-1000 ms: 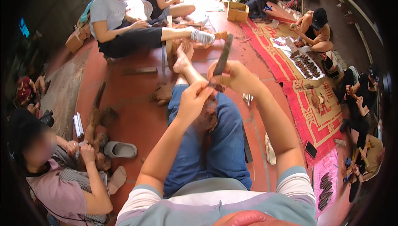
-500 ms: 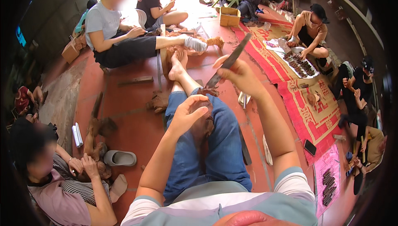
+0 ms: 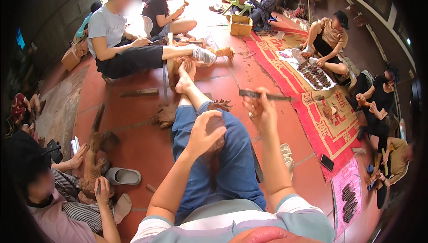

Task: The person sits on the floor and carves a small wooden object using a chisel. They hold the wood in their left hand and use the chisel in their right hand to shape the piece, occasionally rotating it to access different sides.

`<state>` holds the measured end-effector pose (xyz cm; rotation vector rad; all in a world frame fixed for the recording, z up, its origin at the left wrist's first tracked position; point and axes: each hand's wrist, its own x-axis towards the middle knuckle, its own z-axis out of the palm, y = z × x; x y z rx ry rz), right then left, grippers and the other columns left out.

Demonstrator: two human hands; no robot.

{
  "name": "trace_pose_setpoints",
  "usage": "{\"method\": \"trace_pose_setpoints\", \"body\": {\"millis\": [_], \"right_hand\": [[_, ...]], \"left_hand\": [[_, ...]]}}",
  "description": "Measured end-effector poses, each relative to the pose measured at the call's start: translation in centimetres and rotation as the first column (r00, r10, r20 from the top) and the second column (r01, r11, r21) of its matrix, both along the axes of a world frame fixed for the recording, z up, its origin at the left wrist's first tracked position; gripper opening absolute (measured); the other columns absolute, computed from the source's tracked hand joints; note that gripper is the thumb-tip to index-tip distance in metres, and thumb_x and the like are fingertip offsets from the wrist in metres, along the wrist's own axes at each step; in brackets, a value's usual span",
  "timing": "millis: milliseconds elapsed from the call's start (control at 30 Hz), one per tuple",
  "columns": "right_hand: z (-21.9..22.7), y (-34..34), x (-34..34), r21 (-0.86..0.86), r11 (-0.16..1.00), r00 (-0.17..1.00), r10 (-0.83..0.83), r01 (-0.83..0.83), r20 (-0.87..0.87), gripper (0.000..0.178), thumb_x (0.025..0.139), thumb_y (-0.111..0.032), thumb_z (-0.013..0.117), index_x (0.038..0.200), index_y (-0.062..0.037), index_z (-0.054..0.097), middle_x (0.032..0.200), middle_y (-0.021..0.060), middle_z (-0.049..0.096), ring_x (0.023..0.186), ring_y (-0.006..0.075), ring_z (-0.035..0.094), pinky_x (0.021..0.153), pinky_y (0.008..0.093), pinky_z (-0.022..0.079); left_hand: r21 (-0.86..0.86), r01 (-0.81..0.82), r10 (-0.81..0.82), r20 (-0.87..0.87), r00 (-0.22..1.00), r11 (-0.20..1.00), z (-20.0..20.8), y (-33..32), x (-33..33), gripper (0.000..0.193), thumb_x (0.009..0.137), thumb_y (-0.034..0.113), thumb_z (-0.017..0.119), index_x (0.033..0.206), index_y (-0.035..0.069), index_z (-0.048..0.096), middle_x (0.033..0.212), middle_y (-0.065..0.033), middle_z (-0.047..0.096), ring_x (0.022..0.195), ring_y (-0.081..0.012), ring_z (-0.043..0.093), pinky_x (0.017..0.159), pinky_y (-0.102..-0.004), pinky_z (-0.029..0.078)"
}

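My left hand [image 3: 204, 135] curls its fingers round a reddish-brown wood carving [image 3: 220, 104] over my lap. The carving's jagged, cut top shows above my fingers, and much of the rest lies behind the hand. To its right, my right hand [image 3: 263, 111] grips a long, dark, flat file [image 3: 279, 96] between thumb and fingers. The file lies nearly level in the air, apart from the carving. Below both hands are my legs in blue jeans [image 3: 243, 158], stretched forward over the floor.
A co-worker at lower left holds a wooden figure [image 3: 94, 156] beside a grey clog [image 3: 123, 176]. Another sits ahead left near carved wood [image 3: 225, 53]. To the right lie a red-and-yellow mat [image 3: 307, 109], a phone [image 3: 327, 162], sandals [image 3: 287, 159] and dark pieces on pink cloth [image 3: 339, 176].
My right hand has drawn the file back from the carving toward the right, turning it from steeply tilted to nearly level. My left hand keeps its hold. The lower-left co-worker's hands have moved apart.
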<state>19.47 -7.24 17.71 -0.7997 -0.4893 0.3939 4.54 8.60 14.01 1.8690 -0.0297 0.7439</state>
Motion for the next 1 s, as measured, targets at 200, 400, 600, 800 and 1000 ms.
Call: {"method": "trace_pose_setpoints", "body": {"millis": [200,400,600,800,1000], "right_hand": [[-9.8,0.4,-3.4,0.081,0.994,0.948,-0.045,0.074,-0.316,0.01,0.097,-0.014,0.054,0.103,-0.0078,0.057,0.11,0.0145,0.064,0.095,0.024,0.067,0.086,0.0401,0.056],[-12.6,-0.3,-3.7,-0.01,1.0,0.944,-0.027,0.025,-0.33,0.007,0.095,-0.01,0.057,0.102,-0.0093,0.059,0.107,0.0123,0.065,0.091,0.023,0.067,0.087,0.0404,0.055],[-14.4,0.3,-3.1,-0.093,0.996,0.953,-0.014,-0.015,-0.302,0.01,0.094,-0.01,0.057,0.104,-0.0089,0.058,0.103,0.0114,0.065,0.086,0.0208,0.066,0.079,0.0381,0.058],[-5.1,3.2,4.9,-0.357,0.928,0.994,-0.104,0.107,0.027,0.056,0.084,-0.01,0.053,0.137,-0.0084,0.037,0.08,0.0017,0.053,0.069,0.0138,0.057,0.057,0.0292,0.053],[16.8,14.3,13.6,-0.553,0.624,0.62,0.137,0.552,0.773,0.079,0.076,-0.018,0.061,0.147,-0.0093,0.029,0.072,0.0073,0.058,0.063,0.0162,0.058,0.059,0.0288,0.051]], "left_hand": [[-0.028,-0.116,0.118,0.043,0.992,0.993,-0.4,-0.6,-0.1,0.047,0.072,0.008,0.076,0.113,0.007,0.055,0.111,-0.0096,0.06,0.105,-0.0285,0.053,0.094,-0.0373,0.042],[0.071,-0.165,0.158,0.095,0.983,0.984,-0.3,-1.3,0.5,0.046,0.074,0.002,0.073,0.114,0.005,0.052,0.108,-0.0095,0.058,0.103,-0.0222,0.055,0.092,-0.0327,0.043],[-0.003,-0.201,0.198,0.169,0.966,0.98,-1.2,-1.8,1.1,0.045,0.07,0.004,0.075,0.11,0.005,0.054,0.106,-0.0103,0.059,0.098,-0.0278,0.055,0.088,-0.0361,0.044],[0.06,-0.235,0.219,0.198,0.956,0.97,-1.7,-1.8,1.2,0.044,0.073,0.0,0.071,0.112,0.003,0.051,0.105,-0.0112,0.059,0.096,-0.0236,0.058,0.088,-0.0332,0.045],[-0.1,-0.185,0.198,0.148,0.969,0.978,-2.5,-1.9,1.5,0.045,0.071,0.002,0.074,0.111,0.004,0.053,0.105,-0.0116,0.057,0.098,-0.0266,0.055,0.088,-0.0353,0.044]]}}
